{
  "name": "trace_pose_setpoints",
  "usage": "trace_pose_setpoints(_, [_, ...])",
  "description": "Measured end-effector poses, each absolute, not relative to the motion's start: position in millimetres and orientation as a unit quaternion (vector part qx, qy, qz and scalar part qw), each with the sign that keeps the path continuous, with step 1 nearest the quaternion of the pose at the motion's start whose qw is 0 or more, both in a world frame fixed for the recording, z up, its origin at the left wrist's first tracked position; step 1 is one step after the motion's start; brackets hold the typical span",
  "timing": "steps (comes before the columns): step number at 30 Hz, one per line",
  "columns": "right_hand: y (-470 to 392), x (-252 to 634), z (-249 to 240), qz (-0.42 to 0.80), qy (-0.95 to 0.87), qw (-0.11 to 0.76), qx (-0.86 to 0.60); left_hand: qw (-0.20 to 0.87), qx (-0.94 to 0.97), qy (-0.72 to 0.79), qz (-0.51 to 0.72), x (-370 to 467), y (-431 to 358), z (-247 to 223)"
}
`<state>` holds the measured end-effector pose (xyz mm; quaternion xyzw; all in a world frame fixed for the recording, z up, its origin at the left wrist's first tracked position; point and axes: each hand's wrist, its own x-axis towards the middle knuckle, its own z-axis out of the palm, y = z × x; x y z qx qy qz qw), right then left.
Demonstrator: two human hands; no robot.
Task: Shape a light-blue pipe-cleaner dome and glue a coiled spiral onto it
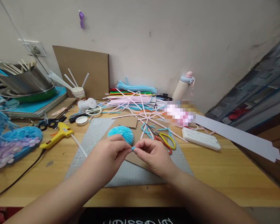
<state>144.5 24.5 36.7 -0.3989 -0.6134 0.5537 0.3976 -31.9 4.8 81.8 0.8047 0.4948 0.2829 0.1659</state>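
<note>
Glue gun (57, 136): on table (224, 174), well left of the fingers (126, 145). Cup (78, 93): beyond and left of them, white sticks (73, 77) standing in it. Left hand (109, 155): thumb and index pinched on one side of blue piece. Blue disc (121, 133): fluffy, over cardboard (137, 160), just beyond left fingertips. Pink stems (121, 101): piled well beyond the fingers. Blue piece (133, 149): tiny, between both hands' fingertips, ends hidden. Right hand (155, 157): thumb and index narrow, holding its other side. Scissors (156, 134): beyond right fingertips, partly hidden. White box (200, 139): well right of the fingers.
</note>
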Motion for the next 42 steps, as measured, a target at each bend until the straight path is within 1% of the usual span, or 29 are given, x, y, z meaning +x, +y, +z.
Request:
trace_pose_setpoints(4, [26.1,146.4,37.1,0.592,-0.577,0.430,-0.364,0.309,0.695,0.587,0.278,-23.0,0.3,89.3])
trace_pose_setpoints(8, [26.8,145.2,31.5,0.615,-0.536,0.467,-0.341,0.469,0.562,0.589,0.343,-14.5,0.8,86.6])
trace_pose_setpoints(10, [27.1,143.7,27.3,0.633,-0.501,0.492,-0.325,0.509,0.516,0.569,0.389,-9.6,2.2,82.1])
trace_pose_setpoints(13, [27.7,141.6,22.3,0.663,-0.436,0.532,-0.296,0.541,0.462,0.540,0.450,-0.4,4.0,75.0])
trace_pose_setpoints(17, [27.8,139.9,20.2,0.667,-0.400,0.571,-0.263,0.564,0.404,0.507,0.512,13.1,4.0,66.6])
trace_pose_setpoints(22, [28.3,141.7,22.8,0.661,-0.387,0.585,-0.266,0.559,0.404,0.478,0.544,19.7,3.5,60.7])
trace_pose_setpoints(26, [33.0,147.7,30.0,0.603,-0.463,0.568,-0.314,0.518,0.459,0.485,0.535,10.7,6.0,68.7])
trace_pose_setpoints(29, [36.1,151.7,35.9,0.572,-0.506,0.549,-0.339,0.503,0.498,0.495,0.503,2.3,8.3,79.0])
trace_pose_setpoints(37, [31.7,151.5,36.9,0.558,-0.559,0.515,-0.333,0.538,0.525,0.509,0.420,-2.0,11.2,83.8])
trace_pose_setpoints(42, [30.6,149.5,33.8,0.573,-0.524,0.533,-0.335,0.549,0.487,0.505,0.454,1.8,9.5,77.8])
